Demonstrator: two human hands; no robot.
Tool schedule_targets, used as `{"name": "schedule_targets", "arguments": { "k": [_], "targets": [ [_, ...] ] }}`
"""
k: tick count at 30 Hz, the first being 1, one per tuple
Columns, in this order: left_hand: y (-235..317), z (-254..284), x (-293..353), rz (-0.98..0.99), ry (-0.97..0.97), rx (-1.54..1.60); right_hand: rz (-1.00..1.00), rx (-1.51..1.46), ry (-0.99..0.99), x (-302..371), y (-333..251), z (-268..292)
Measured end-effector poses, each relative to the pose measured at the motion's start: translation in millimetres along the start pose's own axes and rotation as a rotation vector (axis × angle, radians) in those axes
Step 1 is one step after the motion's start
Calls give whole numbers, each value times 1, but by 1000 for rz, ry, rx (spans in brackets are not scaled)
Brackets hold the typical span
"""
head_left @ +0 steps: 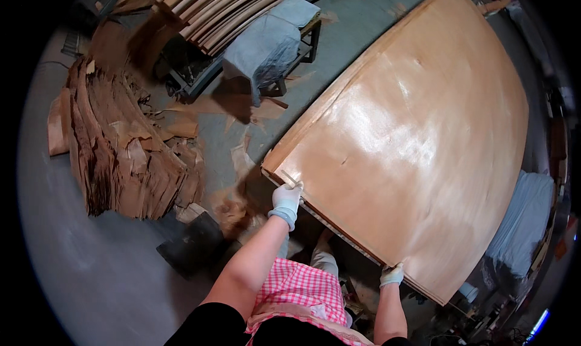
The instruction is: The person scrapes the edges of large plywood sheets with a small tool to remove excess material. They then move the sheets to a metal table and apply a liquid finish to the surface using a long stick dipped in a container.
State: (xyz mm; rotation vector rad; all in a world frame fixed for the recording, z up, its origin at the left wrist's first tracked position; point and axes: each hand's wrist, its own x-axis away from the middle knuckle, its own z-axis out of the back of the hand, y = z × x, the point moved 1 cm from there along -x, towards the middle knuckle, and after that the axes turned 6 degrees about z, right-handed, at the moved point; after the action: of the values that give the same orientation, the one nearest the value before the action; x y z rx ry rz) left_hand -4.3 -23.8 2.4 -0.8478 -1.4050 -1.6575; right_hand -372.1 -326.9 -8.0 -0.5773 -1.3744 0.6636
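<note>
A large, glossy, light-brown wood veneer sheet (387,134) lies on top of a stack, its near edge facing me. My left hand (287,201), in a white glove, is closed at the near left corner, thumb side against the edge. A short thin strip (288,177) sticks out over the sheet just beyond those fingers; I cannot tell whether it is held. Farther right along the same edge, my right hand (392,275), also gloved, is closed on the sheet's rim. The fingers under the edge are hidden.
A tall pile of ragged brown veneer scraps (133,158) stands at left. Behind it are a rack of curved wood strips (224,10) and a bench under a grey cover (263,46). Another person's arm (495,4) shows at the far corner. A wrapped bundle (521,222) sits right.
</note>
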Motion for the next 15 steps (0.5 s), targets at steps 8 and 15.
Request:
{"name": "schedule_targets", "arguments": {
  "k": [8, 15],
  "targets": [
    [1, 12, 1, 18, -23, -38, -502, 669, -312, 127, -14, -81],
    [-22, 5, -19, -107, 71, -169, 1098, 1210, -1330, 220, -5, -353]
  ]
}}
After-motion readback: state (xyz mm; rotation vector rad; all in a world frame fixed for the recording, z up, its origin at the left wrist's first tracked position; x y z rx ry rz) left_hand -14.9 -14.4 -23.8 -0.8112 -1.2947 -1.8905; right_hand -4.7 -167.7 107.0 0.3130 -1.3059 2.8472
